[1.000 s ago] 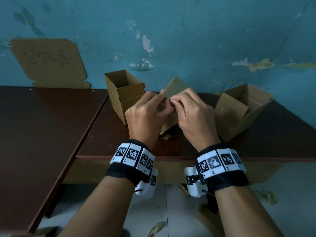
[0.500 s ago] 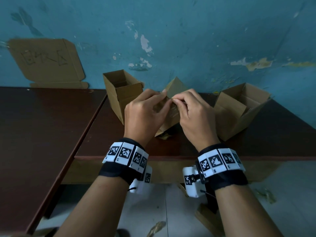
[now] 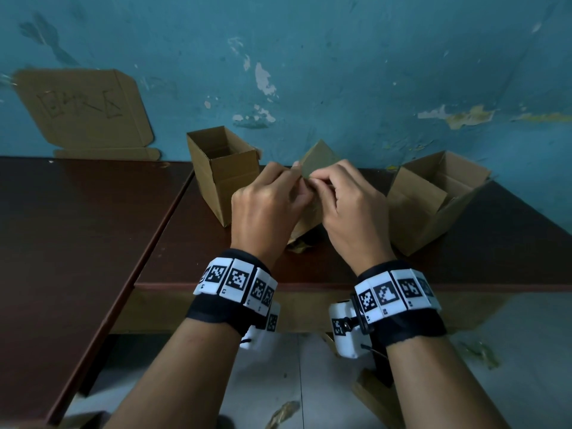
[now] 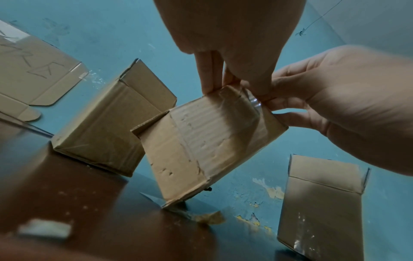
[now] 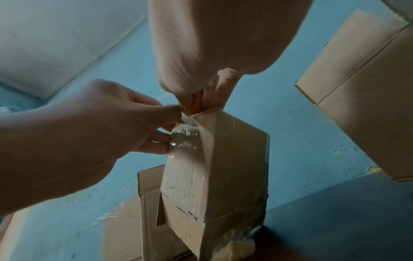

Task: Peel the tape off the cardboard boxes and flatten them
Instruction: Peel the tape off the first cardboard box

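Pinching one tilted taped box (image 3: 318, 159) — left hand (image 3: 266, 209), right hand (image 3: 353, 209) — at its top corner.

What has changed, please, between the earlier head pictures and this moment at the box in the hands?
Very little: both hands have edged slightly toward the wall with the tilted box. The left hand keeps hold of its top corner, and the right hand still pinches the clear tape there. The open boxes at the left and right have not moved.

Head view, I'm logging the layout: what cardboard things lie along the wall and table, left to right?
Flat cardboard → tall open box → held box → wide open box.
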Motion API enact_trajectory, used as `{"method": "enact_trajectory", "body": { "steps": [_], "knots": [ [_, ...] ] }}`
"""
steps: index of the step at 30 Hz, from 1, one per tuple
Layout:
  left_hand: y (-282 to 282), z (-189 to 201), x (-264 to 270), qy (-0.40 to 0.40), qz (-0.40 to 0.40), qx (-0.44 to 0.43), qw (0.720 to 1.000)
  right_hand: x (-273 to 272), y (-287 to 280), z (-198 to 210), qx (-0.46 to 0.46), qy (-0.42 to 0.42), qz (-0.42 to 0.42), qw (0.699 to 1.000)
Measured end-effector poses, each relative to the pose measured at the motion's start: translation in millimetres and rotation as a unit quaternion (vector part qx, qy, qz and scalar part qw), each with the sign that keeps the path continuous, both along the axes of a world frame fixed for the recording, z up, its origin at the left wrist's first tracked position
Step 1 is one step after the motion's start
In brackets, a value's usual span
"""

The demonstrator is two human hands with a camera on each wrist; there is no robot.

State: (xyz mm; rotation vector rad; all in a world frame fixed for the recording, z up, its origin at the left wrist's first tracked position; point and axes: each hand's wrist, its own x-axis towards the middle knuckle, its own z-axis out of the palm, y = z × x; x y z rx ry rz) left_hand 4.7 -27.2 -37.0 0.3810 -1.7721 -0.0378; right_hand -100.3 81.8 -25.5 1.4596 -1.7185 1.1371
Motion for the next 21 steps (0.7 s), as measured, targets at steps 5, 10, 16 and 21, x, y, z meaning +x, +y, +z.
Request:
{"method": "enact_trajectory", "body": {
  "steps": [5,10,16,21],
  "knots": [
    [0.4,3.2,7.7,-0.025,-0.044,0.027,0.998,-3.9,-0.3,-2.0,-0.007,-0.014,0.008,1.0],
    [-3.4,2.1,10.4,-0.042,-0.053,0.039,0.997,-8.7,-1.1,-4.0,-0.01,-0.035,0.029,0.999],
    [-4.8,6.7,12.0,-0.074,-0.068,0.017,0.995,-7.0,-0.1,-4.3,0.002,-0.041,0.03,0.999],
    [-3.3,15.1,15.3,-0.105,-0.065,0.012,0.992,0.3,-1.3,-1.2,0.01,-0.04,0.018,0.999]
  ]
}}
